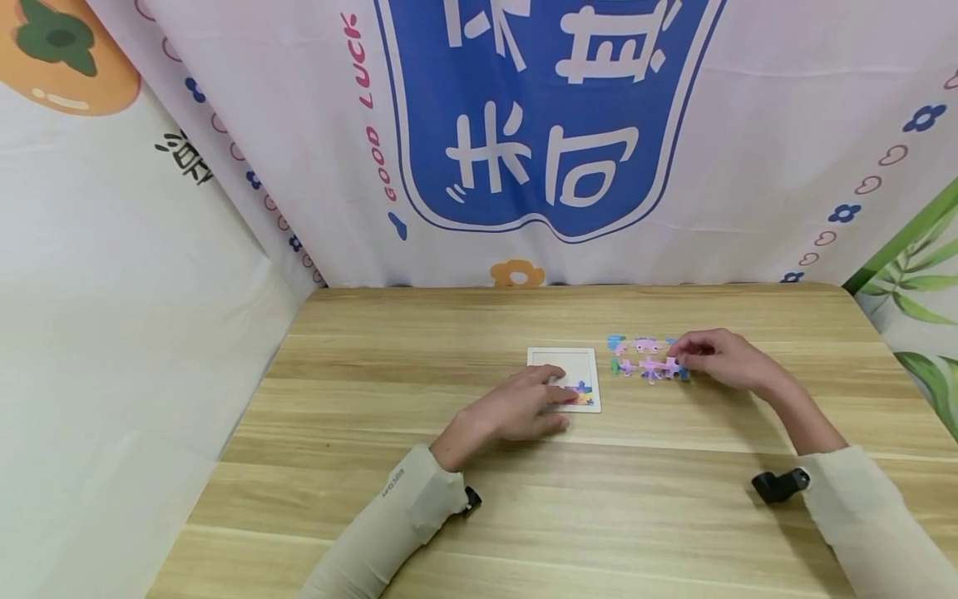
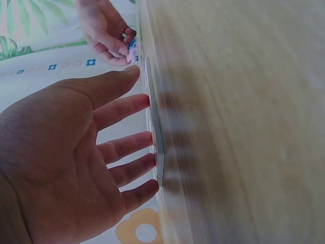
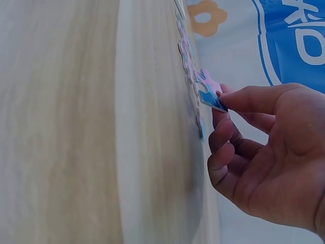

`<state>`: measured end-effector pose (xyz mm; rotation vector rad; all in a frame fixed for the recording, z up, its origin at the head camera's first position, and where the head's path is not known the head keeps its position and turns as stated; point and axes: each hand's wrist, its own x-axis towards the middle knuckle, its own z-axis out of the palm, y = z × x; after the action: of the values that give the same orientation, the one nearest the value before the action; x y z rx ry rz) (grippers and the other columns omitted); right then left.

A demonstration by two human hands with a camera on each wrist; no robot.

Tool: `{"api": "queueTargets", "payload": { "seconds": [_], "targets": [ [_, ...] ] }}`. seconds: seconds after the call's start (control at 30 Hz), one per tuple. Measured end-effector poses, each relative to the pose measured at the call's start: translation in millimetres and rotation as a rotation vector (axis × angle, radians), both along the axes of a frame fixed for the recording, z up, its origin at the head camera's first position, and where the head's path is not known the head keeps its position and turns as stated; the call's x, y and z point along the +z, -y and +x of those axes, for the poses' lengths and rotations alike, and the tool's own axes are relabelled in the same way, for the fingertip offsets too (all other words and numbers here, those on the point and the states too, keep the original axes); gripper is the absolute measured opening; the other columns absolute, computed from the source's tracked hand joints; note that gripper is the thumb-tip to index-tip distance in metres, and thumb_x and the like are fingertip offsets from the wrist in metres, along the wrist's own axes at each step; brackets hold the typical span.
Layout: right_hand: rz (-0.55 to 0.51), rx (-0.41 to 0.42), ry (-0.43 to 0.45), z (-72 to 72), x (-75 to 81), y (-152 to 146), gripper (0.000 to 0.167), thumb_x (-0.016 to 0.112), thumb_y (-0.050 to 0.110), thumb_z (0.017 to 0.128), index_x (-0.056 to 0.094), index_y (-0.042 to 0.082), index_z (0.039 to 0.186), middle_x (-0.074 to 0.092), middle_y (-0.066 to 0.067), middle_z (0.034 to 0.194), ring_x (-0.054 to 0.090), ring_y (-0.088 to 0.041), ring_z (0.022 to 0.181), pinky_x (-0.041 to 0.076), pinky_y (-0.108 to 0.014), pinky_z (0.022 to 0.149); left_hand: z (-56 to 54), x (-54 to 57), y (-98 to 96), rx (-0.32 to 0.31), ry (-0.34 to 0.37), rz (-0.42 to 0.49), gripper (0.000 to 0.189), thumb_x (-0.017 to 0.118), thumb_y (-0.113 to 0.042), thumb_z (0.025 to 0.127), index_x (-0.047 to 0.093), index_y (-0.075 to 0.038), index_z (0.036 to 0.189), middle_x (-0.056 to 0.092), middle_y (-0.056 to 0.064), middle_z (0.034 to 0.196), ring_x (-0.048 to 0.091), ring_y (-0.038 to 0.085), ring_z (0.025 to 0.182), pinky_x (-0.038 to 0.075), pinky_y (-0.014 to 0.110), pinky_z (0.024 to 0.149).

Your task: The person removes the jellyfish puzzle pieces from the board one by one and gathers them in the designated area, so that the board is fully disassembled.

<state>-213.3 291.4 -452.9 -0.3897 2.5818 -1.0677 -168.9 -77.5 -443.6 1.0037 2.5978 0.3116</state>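
A white square puzzle tray (image 1: pixel 546 358) lies flat on the table, with a few joined colourful pieces (image 1: pixel 582 391) in its near right corner. My left hand (image 1: pixel 518 406) rests its spread fingertips on the tray; in the left wrist view they touch the thin tray edge (image 2: pixel 159 137). To the right of the tray, several pink and blue jigsaw pieces (image 1: pixel 648 366) are laid out in two rows. At their right end, my right hand (image 1: pixel 724 359) pinches a pink and blue jigsaw piece (image 3: pixel 210 94) between thumb and index finger, tilted up from the row.
The wood-grain table (image 1: pixel 419 349) extends around the tray and pieces. A printed cloth (image 1: pixel 314 150) hangs along its back edge, and a white cloth (image 1: pixel 112 333) is on the left. Black wrist devices (image 1: pixel 780 485) sit at both sleeve cuffs.
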Motion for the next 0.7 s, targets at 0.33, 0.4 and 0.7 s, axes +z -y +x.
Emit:
{"api": "queueTargets", "payload": {
  "seconds": [0.33,0.4,0.7],
  "targets": [
    [0.004,-0.005,-0.001,0.0,-4.1,-7.7,0.024,0.058,0.012,0.110,0.074,0.002,0.126,0.072,-0.014,0.119,0.052,-0.015,0.093,0.047,-0.026,0.074,0.3,0.1,0.2,0.002,0.007,0.009,0.052,0.063,-0.039,0.109,0.056,-0.023,0.158,0.041,0.010,0.172,0.037,0.028,0.160,0.027,0.047,0.135],
    [0.006,0.000,-0.007,0.1,-5.5,-8.5,0.024,0.059,0.011,0.110,0.075,0.002,0.125,0.073,-0.015,0.120,0.053,-0.014,0.093,0.047,-0.025,0.074,0.3,0.0,0.3,0.000,0.005,0.010,0.052,0.063,-0.039,0.109,0.056,-0.023,0.158,0.041,0.010,0.171,0.037,0.028,0.160,0.027,0.047,0.135],
    [0.058,-0.001,-0.070,1.5,-5.0,-5.3,0.021,0.064,0.009,0.106,0.078,0.004,0.121,0.076,-0.016,0.120,0.055,-0.015,0.094,0.048,-0.023,0.075,0.2,-0.5,0.4,0.010,0.010,0.011,0.052,0.063,-0.039,0.109,0.056,-0.024,0.158,0.041,0.009,0.172,0.037,0.028,0.160,0.027,0.047,0.135]
  ]
}}
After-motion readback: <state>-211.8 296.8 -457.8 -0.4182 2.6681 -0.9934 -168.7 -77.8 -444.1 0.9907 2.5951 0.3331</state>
